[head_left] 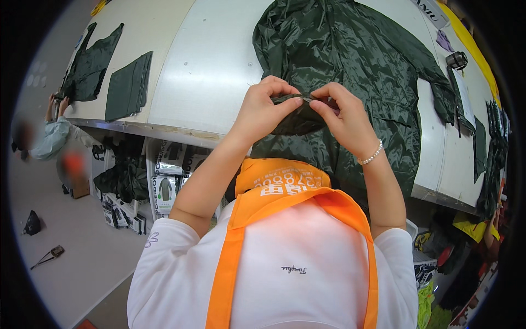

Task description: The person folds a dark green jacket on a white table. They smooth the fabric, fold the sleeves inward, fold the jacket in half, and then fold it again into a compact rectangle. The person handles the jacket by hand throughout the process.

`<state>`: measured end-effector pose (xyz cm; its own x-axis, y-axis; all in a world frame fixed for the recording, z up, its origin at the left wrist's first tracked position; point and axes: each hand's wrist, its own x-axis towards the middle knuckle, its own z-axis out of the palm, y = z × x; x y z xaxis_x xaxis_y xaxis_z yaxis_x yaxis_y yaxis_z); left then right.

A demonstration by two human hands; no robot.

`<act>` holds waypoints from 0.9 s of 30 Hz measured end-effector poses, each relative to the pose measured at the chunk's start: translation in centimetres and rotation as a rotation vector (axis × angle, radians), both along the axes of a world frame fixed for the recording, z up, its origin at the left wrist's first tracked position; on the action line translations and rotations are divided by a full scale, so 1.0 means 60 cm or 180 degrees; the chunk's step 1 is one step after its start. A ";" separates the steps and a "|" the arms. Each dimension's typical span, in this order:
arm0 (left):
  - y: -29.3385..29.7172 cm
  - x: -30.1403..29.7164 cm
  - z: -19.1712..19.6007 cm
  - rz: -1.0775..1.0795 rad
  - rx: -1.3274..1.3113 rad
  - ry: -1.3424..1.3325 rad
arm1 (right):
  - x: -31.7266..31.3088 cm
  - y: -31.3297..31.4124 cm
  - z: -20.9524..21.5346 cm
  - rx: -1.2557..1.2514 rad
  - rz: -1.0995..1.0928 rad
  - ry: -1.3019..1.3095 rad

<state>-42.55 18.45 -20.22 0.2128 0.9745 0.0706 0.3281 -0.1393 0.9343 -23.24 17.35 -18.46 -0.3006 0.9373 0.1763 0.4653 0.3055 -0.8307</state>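
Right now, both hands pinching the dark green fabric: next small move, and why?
Probably press the small fold flat. The left hand and right hand pinch a bunched edge of the dark green raincoat, raised off the white table, while the rest lies spread out.

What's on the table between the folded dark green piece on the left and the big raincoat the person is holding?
Nothing: in the head view, only bare white table separates the folded piece from the raincoat.

We see a glossy dark green raincoat (356, 60) on the white table (208, 71), 2 more dark green pieces (129, 85) at left, an orange apron (241, 241) over a white shirt (307, 263), and a white bead bracelet (370, 157).
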 end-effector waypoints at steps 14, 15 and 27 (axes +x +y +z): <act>-0.005 -0.012 -0.005 -0.0033 -0.0104 -0.0049 | -0.016 0.003 -0.011 0.0134 -0.0185 0.0193; -0.005 -0.014 -0.005 -0.0030 -0.0032 -0.0031 | -0.014 0.008 -0.017 0.0110 -0.0298 0.0355; -0.013 -0.023 -0.010 -0.0385 -0.0463 -0.1394 | 0.001 0.034 -0.086 -0.1464 0.1020 0.0693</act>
<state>-43.95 17.67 -20.83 0.3059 0.9511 0.0438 -0.1115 -0.0099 0.9937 -23.15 19.41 -23.59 -0.5835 0.8006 -0.1366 0.2137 -0.0110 -0.9768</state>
